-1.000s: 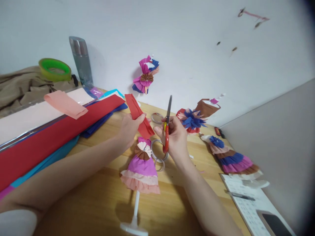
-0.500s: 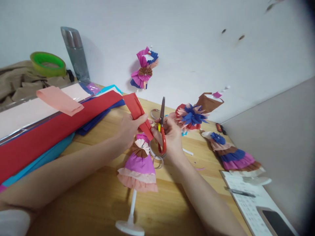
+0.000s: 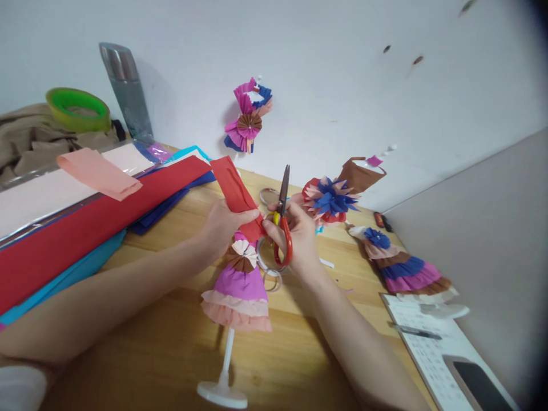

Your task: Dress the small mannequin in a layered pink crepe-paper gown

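Between both hands is a folded strip of red crepe paper (image 3: 233,185), held slantwise above the table. My left hand (image 3: 222,225) grips it from the left, thumb lying on top. My right hand (image 3: 295,228) pinches the strip's lower end and also holds red-handled scissors (image 3: 284,217), blades pointing up and closed. Just below the hands stands a miniature dress form (image 3: 240,285) in a purple and pink paper dress, with a brown and white pleated rosette at the waist and a white stand (image 3: 222,394).
Crepe paper sheets (image 3: 107,222) cover the left side, with green tape (image 3: 79,109) and a bottle (image 3: 128,91) behind. More dressed forms (image 3: 248,123) stand at the back and right. A phone (image 3: 479,382) and a pen (image 3: 417,331) lie on a printed sheet (image 3: 423,354) at right.
The view has shifted slightly, so everything sits a little further left and up. My left thumb has slid toward the strip's lower end. The scissors remain in my right hand.
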`<state>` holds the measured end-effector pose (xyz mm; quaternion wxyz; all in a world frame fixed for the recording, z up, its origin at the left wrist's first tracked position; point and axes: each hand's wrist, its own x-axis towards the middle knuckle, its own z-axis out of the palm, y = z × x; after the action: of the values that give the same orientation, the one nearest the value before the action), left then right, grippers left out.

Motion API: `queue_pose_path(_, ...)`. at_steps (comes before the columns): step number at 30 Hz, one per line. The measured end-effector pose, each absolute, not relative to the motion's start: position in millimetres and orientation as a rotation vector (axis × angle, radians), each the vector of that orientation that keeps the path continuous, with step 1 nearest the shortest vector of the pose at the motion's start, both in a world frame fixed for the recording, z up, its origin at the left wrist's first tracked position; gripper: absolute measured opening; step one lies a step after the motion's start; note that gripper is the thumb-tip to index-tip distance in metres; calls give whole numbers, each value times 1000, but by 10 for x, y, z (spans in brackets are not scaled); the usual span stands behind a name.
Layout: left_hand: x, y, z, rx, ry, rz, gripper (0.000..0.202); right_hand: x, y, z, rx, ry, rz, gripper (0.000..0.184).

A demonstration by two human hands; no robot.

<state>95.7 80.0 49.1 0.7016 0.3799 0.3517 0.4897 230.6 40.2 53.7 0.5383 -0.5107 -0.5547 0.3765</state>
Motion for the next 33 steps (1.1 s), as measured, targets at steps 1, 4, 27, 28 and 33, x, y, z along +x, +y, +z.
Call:
queue_pose_path(1,956,802,497,846,778,1086,13,2308,406,535,-1219,-1302,901,31)
queue_pose_path(4,940,839,525,854,784,1090,11,2323,399,548,-1191,-1230,955,35)
queue_pose_path(27,700,1126,712,737,704,1255,16,2469,303,645,-918,-1358,1815,46)
queue_pose_path(28,700,1124,715,735,701,1253,16,2469,306,646,-931,-1345,1810,44)
queue_pose_path(33,693,1141,719,744,693,1233,18,2475,322,641,-946,-1319,1809,49)
